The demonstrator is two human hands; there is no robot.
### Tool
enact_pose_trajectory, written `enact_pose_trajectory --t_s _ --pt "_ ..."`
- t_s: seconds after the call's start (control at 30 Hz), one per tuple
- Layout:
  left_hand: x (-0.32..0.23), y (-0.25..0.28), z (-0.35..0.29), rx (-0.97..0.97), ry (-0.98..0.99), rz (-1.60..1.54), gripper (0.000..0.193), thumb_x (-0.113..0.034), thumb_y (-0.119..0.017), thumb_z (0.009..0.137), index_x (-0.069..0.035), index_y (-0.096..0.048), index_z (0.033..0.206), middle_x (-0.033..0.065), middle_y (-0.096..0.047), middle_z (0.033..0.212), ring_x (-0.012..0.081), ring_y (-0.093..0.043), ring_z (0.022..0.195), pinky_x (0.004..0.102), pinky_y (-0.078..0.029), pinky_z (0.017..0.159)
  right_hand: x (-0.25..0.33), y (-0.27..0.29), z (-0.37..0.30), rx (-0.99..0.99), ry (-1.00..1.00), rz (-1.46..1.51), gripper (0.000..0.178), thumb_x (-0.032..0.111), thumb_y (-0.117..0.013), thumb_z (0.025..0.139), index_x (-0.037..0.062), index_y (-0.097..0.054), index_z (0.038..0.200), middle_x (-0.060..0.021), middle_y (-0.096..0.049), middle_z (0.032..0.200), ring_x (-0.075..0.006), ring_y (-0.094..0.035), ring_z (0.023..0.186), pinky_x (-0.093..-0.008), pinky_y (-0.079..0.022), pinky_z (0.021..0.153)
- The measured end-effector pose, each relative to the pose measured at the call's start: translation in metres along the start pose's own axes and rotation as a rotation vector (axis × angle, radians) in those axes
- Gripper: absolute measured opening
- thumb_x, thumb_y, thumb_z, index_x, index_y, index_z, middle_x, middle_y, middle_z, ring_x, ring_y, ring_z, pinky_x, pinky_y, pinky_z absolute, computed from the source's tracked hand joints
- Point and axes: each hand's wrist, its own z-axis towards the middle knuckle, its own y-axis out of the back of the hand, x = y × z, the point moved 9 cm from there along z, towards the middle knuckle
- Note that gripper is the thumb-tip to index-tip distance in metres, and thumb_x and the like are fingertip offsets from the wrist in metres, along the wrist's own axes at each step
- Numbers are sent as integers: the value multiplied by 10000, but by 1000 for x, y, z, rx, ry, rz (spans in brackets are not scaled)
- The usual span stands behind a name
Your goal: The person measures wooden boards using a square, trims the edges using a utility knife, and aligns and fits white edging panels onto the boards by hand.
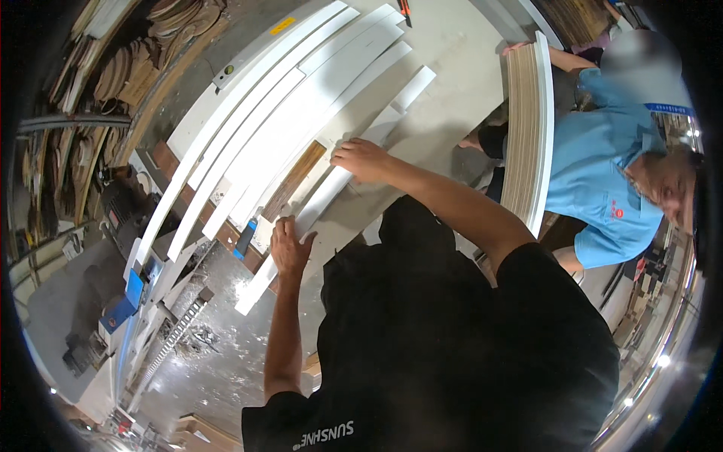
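A long white strip (324, 200) lies diagonally along the near side of the worktable in front of me. My left hand (288, 248) grips its lower left part, fingers over the top and thumb on the near side. Farther up the same strip, my right hand (361, 160) has its fingers curled over it. Just beyond the strip lies a brown wooden piece (295, 179). Several long, gently curved white strips (301, 90) are spread side by side across the table. A blue and black tool (245, 237) rests near my left hand.
At right, a person in a light blue shirt (602, 166) stands beside a tall curved stack of boards (521, 135). Shelves (75, 120) of curved wooden pieces line the left. An orange and black tool (405, 11) lies at the table's far end. Machinery (120, 313) stands lower left.
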Motion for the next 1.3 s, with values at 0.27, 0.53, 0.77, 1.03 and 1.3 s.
enact_pose_trajectory --t_s 0.27,0.53,0.77,1.03,1.3 --pt "33 -29 -15 197 84 95 601 -260 -929 811 -77 -633 1300 179 -760 1110 408 -768 986 517 -635 829 -12 -39 -4 229 52 -238 175 128 -648 930 130 -701 1097 -63 -733 1142 -259 -722 1134 -414 -584 965" --pt "7 -14 28 216 -7 59 609 -381 -914 857 -47 -655 1297 219 -728 1173 462 -715 1085 562 -582 919 -13 -43 -15 27 15 -187 209 170 -711 882 165 -681 1089 -27 -702 1058 -221 -698 1138 -404 -533 1030" --pt "20 9 197 -68 -9 191 910 -507 -824 923 77 -502 1542 285 -573 1510 462 -515 1410 538 -401 1230 -7 -45 -6 116 -48 -153 323 124 -724 863 146 -708 1185 3 -693 1121 -212 -639 1216 -398 -481 1054" --pt "0 -31 222 186 -31 317 883 -540 -866 876 -32 -557 1530 213 -559 1555 401 -550 1404 496 -460 1187 -10 -42 -16 136 -97 -94 249 161 -720 941 129 -697 1187 -18 -699 1173 -239 -641 1211 -429 -475 1104" --pt "46 -25 224 -5 -28 176 592 -323 -801 984 11 -625 1440 258 -662 1382 456 -642 1224 528 -538 1036 -17 -41 -7 300 -109 5 451 244 -809 869 109 -698 1284 -75 -688 1282 -289 -619 1281 -477 -464 1137"
